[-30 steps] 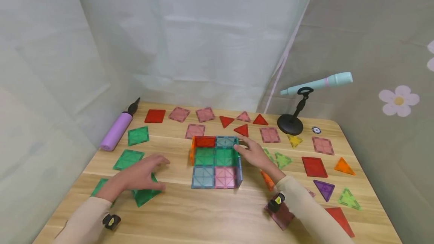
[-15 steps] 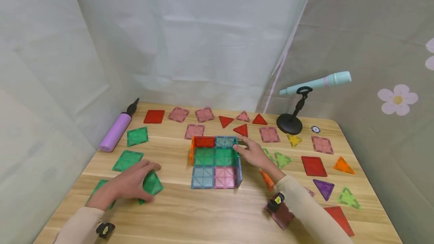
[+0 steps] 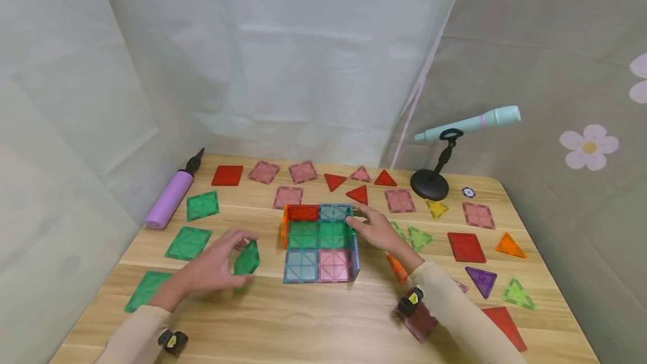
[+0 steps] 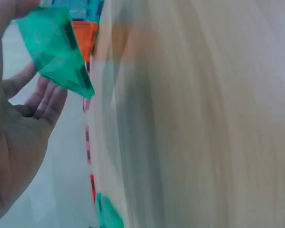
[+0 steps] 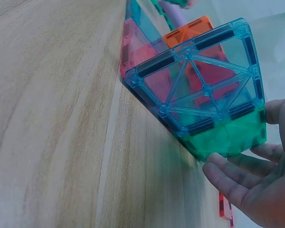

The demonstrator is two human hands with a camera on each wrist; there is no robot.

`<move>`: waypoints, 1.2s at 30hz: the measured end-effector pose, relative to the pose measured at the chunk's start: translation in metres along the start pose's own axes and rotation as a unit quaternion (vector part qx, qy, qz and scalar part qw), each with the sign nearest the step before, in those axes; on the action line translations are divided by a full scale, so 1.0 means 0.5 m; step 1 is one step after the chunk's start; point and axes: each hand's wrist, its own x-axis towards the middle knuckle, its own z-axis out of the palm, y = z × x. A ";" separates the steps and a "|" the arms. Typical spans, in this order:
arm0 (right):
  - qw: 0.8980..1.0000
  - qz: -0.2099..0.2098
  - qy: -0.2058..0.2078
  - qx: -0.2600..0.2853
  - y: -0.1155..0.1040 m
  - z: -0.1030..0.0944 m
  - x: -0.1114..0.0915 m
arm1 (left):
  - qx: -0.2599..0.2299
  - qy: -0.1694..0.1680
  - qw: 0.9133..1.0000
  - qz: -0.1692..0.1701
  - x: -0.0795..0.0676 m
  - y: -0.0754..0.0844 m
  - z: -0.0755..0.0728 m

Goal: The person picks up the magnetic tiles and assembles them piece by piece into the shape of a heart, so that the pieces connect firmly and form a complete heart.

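My left hand [image 3: 219, 263] pinches a green square magnetic tile [image 3: 247, 257] between thumb and fingers, tilted up off the table. In the left wrist view that tile [image 4: 54, 47] spans from thumb to fingertips. At the table's middle stands a low box of magnetic tiles, its floor made of green, pale blue and pink [image 3: 334, 265] squares. A red tile [image 3: 303, 212] and a blue one form its back wall; orange stands at the left. My right hand [image 3: 376, 230] grips the back right corner, fingers on the upright green tile [image 5: 228, 135] beside an upright blue tile [image 5: 206, 88].
Green squares [image 3: 188, 242] lie left, near a purple pump [image 3: 169, 198]. Red and pink tiles [image 3: 303, 172] run along the back. Several triangles and squares, including a red square [image 3: 466, 247], spread right. A black stand [image 3: 429, 185] holds a light blue microphone-like tube [image 3: 470, 126].
My left hand closed on a green tile at the left, lifted it and carried it right toward the box. My right hand has stayed at the box's corner.
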 end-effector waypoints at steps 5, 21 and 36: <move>1.000 0.004 -0.001 0.000 0.001 0.001 -0.002 | -0.045 0.015 0.999 0.019 0.017 0.017 0.019; 1.000 -0.003 0.003 -0.003 0.004 0.001 0.001 | -0.139 0.010 0.990 0.013 0.044 0.041 0.070; 1.000 0.016 0.011 0.019 0.009 -0.001 -0.022 | -0.142 -0.024 0.990 0.008 0.071 0.042 0.067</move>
